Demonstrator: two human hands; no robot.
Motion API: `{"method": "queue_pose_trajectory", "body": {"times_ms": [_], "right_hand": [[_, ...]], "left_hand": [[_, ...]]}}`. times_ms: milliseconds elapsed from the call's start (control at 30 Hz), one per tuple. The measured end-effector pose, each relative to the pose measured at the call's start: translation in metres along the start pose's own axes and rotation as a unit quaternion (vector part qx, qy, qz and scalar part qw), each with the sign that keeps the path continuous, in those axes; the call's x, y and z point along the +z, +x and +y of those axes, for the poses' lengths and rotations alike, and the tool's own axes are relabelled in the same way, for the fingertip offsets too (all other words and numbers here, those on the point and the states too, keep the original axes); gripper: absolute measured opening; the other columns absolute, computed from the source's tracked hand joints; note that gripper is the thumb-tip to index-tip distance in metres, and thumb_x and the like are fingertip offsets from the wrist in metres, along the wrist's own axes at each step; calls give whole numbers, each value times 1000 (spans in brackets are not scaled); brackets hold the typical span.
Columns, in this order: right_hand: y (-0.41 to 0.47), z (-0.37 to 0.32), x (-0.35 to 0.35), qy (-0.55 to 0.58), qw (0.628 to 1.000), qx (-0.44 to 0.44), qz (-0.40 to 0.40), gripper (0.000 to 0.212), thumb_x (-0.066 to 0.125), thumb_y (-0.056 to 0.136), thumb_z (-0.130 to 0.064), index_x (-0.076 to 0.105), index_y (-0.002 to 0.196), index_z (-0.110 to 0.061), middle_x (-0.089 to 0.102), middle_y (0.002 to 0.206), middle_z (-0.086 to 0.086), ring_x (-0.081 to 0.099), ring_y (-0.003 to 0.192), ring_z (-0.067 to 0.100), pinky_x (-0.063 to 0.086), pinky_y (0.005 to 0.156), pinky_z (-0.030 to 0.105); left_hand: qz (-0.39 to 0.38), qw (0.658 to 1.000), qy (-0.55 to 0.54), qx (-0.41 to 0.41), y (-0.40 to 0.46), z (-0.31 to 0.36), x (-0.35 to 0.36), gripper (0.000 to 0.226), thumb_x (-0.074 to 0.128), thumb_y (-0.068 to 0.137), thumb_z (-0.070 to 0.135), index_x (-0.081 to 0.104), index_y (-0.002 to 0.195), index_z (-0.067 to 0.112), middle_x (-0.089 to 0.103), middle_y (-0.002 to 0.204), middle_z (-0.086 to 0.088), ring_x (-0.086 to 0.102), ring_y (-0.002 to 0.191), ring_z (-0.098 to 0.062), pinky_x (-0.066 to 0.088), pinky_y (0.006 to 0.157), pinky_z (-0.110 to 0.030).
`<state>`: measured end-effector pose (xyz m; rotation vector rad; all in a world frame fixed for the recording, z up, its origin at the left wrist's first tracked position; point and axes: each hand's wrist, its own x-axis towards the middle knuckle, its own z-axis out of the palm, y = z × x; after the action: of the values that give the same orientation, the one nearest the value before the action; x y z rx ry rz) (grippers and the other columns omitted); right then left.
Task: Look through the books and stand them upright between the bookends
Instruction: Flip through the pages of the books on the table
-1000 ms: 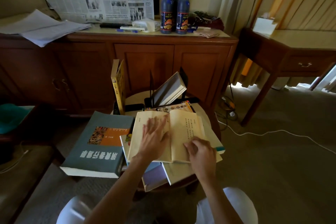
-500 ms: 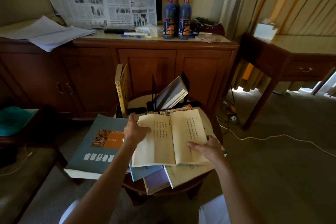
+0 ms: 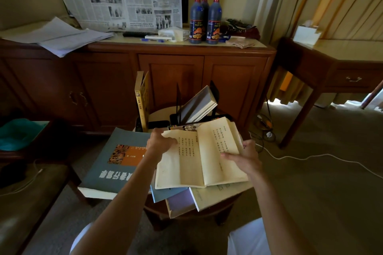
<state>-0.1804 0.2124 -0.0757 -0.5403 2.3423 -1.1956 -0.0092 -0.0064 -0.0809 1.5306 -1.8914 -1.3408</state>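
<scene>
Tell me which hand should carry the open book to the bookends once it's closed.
Probably the right hand. It grips the open book by its thick right half, nearer the black bookends behind. The left hand only pinches the top left page corner.

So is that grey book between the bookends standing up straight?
No, the grey book leans steeply to the right against the right bookend.

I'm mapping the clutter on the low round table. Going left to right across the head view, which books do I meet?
Big grey-blue book lying flat → yellow book standing upright → left hand → open book held by both hands → right hand.
</scene>
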Motion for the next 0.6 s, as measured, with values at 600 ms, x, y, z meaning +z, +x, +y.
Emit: {"method": "queue_pose_trajectory", "body": {"times_ms": [600], "right_hand": [[-24, -44, 7, 286, 948, -11, -138, 16, 58, 95, -13, 69, 105, -21, 74, 101, 11, 73, 83, 20, 59, 69, 34]], "left_hand": [[-317, 927, -155, 129, -57, 49, 11, 33, 72, 90, 28, 67, 118, 11, 69, 110, -4, 65, 101, -18, 54, 84, -29]]}}
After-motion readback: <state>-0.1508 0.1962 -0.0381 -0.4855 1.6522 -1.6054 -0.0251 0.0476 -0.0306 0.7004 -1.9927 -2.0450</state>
